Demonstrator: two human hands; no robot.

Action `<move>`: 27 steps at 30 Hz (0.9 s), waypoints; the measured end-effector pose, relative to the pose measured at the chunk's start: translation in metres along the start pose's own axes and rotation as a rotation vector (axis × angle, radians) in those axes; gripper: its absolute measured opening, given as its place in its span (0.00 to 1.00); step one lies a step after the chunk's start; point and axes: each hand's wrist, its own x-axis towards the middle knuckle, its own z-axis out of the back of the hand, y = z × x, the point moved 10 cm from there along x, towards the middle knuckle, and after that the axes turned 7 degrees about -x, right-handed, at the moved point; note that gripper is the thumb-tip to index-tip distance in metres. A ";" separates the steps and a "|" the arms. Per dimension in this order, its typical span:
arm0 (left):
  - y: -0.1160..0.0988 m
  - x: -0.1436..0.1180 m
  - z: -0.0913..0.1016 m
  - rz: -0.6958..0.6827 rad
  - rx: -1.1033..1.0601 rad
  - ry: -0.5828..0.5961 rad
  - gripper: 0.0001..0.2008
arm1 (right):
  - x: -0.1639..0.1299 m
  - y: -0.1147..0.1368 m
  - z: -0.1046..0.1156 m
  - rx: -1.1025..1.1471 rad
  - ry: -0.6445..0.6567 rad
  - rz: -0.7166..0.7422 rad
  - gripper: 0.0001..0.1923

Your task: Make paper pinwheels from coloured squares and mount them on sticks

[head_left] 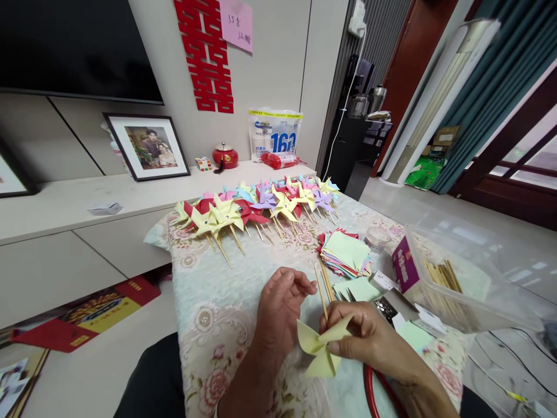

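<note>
A pale yellow paper pinwheel (322, 366) is pinched in my right hand (369, 339), between the thumb and fingers. A thin wooden stick (321, 290) rises from behind the pinwheel at my right fingers. My left hand (281, 310) is beside it, palm turned inward, fingers loosely bent and apart, with nothing visible in it. Under my right wrist lie red curved handles (369, 389) of a tool, its jaws hidden. Several finished pinwheels (226, 215) in yellow, red, purple, pink and blue lie on their sticks at the far side of the table.
A stack of coloured paper pieces (346, 252) sits on the floral tablecloth (217, 348). Loose sticks (326, 281), small metal pieces (385, 307) and small boxes (385, 281) lie right of my hands. A clear plastic bin (461, 302) holding sticks stands at the right edge.
</note>
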 end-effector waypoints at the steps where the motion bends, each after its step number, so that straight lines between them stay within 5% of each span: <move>1: 0.001 0.002 0.006 0.011 0.027 -0.048 0.09 | 0.000 0.001 -0.001 -0.021 0.007 0.003 0.09; 7: 0.022 0.003 0.009 0.157 0.115 -0.085 0.17 | 0.001 0.007 -0.009 -0.126 0.041 0.054 0.06; 15: 0.019 0.001 0.003 0.163 0.075 -0.045 0.13 | -0.001 0.021 -0.009 -0.175 0.068 0.110 0.08; 27: 0.023 -0.005 0.001 0.203 0.188 -0.079 0.13 | -0.027 0.063 0.005 -0.498 -0.085 0.351 0.11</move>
